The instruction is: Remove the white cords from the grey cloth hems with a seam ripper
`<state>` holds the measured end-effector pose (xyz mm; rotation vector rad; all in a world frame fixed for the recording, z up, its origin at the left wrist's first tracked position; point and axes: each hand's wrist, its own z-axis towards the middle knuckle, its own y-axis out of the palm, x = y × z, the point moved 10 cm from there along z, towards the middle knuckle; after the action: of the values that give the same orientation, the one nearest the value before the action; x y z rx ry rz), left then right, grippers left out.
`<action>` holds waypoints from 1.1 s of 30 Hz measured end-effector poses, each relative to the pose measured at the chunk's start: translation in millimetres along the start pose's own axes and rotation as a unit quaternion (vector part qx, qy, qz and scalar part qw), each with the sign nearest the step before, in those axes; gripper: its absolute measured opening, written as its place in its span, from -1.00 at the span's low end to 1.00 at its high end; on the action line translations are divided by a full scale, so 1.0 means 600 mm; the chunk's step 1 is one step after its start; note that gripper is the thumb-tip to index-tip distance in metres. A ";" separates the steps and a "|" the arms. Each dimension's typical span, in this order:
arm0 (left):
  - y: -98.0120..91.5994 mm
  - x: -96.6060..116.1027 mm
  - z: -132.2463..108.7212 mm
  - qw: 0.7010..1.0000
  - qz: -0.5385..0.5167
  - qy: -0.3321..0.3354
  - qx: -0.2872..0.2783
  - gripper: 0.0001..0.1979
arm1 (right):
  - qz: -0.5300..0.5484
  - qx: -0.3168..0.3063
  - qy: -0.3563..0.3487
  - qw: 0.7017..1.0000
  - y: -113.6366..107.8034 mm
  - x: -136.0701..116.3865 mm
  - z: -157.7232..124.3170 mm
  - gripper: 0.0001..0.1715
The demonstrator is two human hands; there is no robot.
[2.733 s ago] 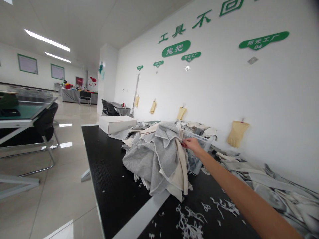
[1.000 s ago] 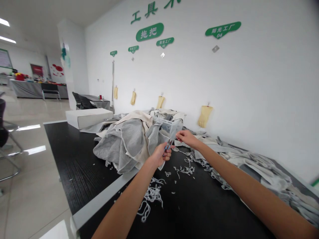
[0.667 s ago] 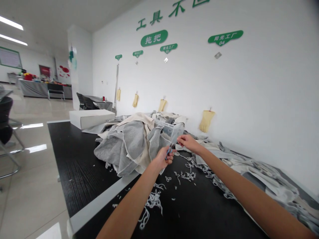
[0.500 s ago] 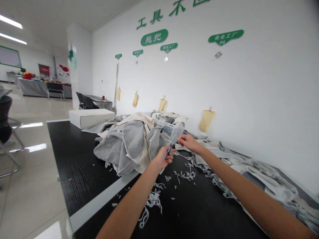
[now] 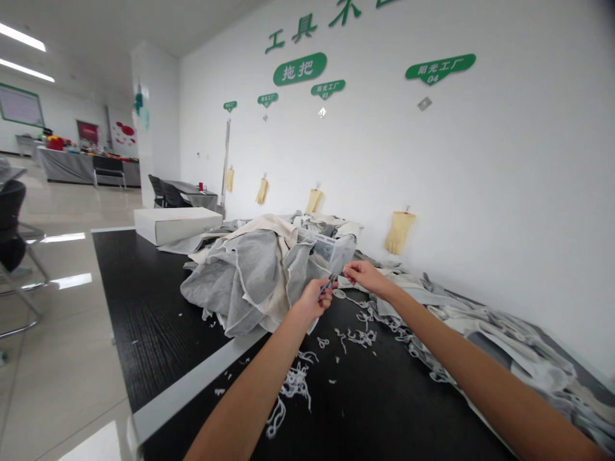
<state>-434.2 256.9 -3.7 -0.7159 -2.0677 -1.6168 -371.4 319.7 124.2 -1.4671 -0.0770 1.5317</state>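
My left hand (image 5: pixel 313 299) is closed around small scissors (image 5: pixel 327 287) with blue handles, their tips pointing up and right. Just right of the blades, my right hand (image 5: pixel 364 276) is pinched shut; whatever sits between its fingertips is too small to make out. Behind both hands stands a clear plastic bin (image 5: pixel 338 253). A heap of grey and cream cloths (image 5: pixel 257 272) lies to the left of the scissors. White thread scraps (image 5: pixel 295 383) are scattered over the black table (image 5: pixel 379 390) below my wrists.
More grey and cream cloths (image 5: pixel 500 333) are spread along the wall to the right. A white box (image 5: pixel 177 224) rests at the table's far left. Yellow gloves (image 5: pixel 398 232) hang on the wall. A pale strip (image 5: pixel 192 384) crosses the tabletop.
The fingers of my left hand have curled in closer on the scissors, which have shifted slightly. My right hand keeps its pinch in nearly the same place. The view has moved a little.
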 end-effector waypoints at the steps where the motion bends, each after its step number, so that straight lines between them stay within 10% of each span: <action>1: -0.001 0.001 0.003 1.000 -0.001 0.001 0.005 -0.78 | -0.002 -0.004 -0.001 1.000 0.001 -0.001 -0.001 -0.62; 24: -0.043 0.000 -0.058 0.999 0.036 0.021 0.015 -0.64 | 0.191 0.017 0.037 0.981 -0.005 0.014 -0.017 -0.49; 33: -0.001 -0.006 -0.088 0.997 0.061 0.000 -0.040 -0.50 | 0.183 0.008 0.041 0.982 0.012 0.026 -0.007 -0.55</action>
<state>-431.3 205.2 6.1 -0.8515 -1.9284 -1.6381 -369.0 323.8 107.5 -1.5909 0.2680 1.7540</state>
